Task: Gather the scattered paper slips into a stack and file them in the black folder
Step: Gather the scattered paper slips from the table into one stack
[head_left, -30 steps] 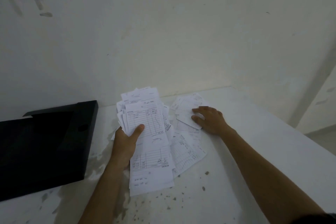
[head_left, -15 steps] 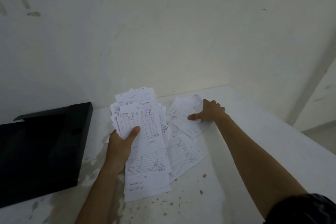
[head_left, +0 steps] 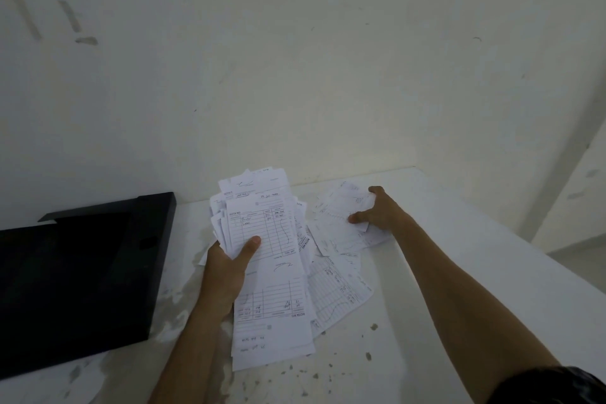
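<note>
My left hand [head_left: 228,267] grips a thick, uneven stack of white paper slips [head_left: 259,223], thumb pressed on the top printed slip. The stack leans up off the table. To its right, my right hand [head_left: 377,211] pinches a few loose slips [head_left: 341,216] near the back wall, thumb underneath and fingers on top. More slips [head_left: 337,292] lie fanned on the table between my arms. The black folder [head_left: 82,272] lies open on the left side of the table, apart from both hands.
The white table [head_left: 426,321] is speckled with dark spots near its front and ends at a right edge. A pale wall [head_left: 295,59] rises directly behind the slips. A floor strip [head_left: 583,259] shows beyond the table's right side.
My right hand has slid farther back and right and now curls round a few loose slips, lifting their edge. My left hand keeps the stack almost still.
</note>
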Motion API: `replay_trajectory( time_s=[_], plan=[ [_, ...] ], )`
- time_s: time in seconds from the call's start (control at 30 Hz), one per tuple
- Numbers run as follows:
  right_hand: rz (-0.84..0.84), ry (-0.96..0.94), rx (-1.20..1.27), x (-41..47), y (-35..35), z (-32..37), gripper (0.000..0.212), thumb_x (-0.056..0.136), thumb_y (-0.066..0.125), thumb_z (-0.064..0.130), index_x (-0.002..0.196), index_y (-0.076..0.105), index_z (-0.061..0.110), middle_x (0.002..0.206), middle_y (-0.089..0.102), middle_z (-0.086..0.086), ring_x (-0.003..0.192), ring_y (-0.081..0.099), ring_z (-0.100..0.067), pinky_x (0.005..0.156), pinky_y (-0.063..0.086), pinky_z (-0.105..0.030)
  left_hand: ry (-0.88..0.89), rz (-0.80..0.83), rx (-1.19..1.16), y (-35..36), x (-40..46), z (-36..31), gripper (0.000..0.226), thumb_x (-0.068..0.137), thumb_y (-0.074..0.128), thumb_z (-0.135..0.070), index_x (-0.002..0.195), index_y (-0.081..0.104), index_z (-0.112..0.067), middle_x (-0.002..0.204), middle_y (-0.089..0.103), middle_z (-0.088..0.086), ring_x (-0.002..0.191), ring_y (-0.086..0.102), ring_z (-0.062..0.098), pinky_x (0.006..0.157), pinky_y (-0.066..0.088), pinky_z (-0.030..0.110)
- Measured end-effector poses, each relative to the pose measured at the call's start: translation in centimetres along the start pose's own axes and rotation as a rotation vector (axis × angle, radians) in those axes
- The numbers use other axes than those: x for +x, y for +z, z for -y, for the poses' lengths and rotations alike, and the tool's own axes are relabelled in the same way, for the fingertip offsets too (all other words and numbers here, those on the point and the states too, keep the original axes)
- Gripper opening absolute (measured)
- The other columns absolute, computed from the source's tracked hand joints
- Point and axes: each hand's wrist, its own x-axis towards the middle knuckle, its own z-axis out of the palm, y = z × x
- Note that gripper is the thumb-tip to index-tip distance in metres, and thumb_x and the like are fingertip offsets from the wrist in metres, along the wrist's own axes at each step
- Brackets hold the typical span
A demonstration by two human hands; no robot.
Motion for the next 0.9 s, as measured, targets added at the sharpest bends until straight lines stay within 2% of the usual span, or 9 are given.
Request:
replay_trajectory(
  time_s=[0.1,0.2,0.27,0.37,0.53,0.7,0.9],
  plan=[
    [-0.103,-0.036,0.09,-0.7,0.2,-0.6,0.082,0.072,0.087,0.039,0.14,0.044,0.02,0.136,0.057,-0.007,0.126,0.053,-0.029,0.106,0.041,-0.045,0.006,0.007,0.001,0.0,-0.1,-0.1,0.015,0.091,0.069,-0.022,0.105,0.063,-0.023,0.095,0.069,-0.009,0.086,0.068,0.012,0.065,0.055,0.023],
    [-0.125,-0.106,0.21,-1.5,-0.1,-1.1,0.062,0.077,0.085,0.028,0.128,0.053,0.015,0.128,0.061,-0.007,0.116,0.058,-0.028,0.089,0.046,-0.037,0.005,0.005,0.008,0.0,-0.2,-0.2,0.019,0.091,0.069,-0.022,0.109,0.063,-0.02,0.094,0.069,-0.01,0.085,0.068,0.01,0.066,0.055,0.022],
    [-0.11,-0.121,0.334,-2.1,-0.7,-1.3,0.058,0.078,0.085,0.021,0.125,0.053,0.013,0.125,0.062,-0.009,0.114,0.061,-0.029,0.09,0.052,-0.041,0.009,0.006,0.013,0.0,-0.2,-0.2,0.019,0.091,0.069,-0.022,0.109,0.063,-0.019,0.094,0.069,-0.011,0.084,0.067,0.008,0.063,0.055,0.019],
    [-0.084,-0.11,0.61,-3.4,-1.8,-1.6,0.061,0.08,0.084,0.014,0.131,0.051,0.015,0.127,0.061,-0.011,0.114,0.063,-0.03,0.097,0.055,-0.048,0.012,0.021,0.015,0.0,-0.1,-0.1,0.019,0.092,0.068,-0.021,0.11,0.063,-0.019,0.095,0.069,-0.01,0.083,0.067,0.007,0.055,0.054,0.013],
    [-0.066,-0.078,1.072,-6.3,-2.5,-2.1,0.036,0.088,0.072,0.004,0.122,0.061,0.007,0.124,0.069,-0.019,0.108,0.069,-0.037,0.094,0.056,-0.055,0.003,0.023,-0.014,-0.1,0.0,0.0,0.024,0.091,0.07,-0.023,0.113,0.064,-0.018,0.1,0.07,-0.003,0.09,0.069,0.016,0.066,0.054,0.025],
    [-0.072,-0.106,1.32,-9.6,-1.1,-1.6,0.046,0.09,0.066,-0.003,0.134,0.055,0.003,0.128,0.068,-0.015,0.115,0.067,-0.035,0.096,0.057,-0.047,-0.033,0.003,-0.114,-0.4,-0.4,-1.0,0.034,0.09,0.071,-0.022,0.122,0.063,-0.017,0.107,0.069,-0.001,0.099,0.067,0.023,0.07,0.052,0.028],
    [-0.085,-0.102,1.492,-13.6,0.7,1.0,0.04,0.09,0.063,-0.009,0.127,0.057,0.004,0.126,0.068,-0.015,0.104,0.07,-0.027,0.078,0.061,-0.033,-0.036,0.073,-0.217,-1.6,-2.1,-4.2,0.035,0.089,0.073,-0.023,0.123,0.064,-0.02,0.111,0.073,0.001,0.1,0.069,0.021,0.084,0.055,0.036]
  ],
)
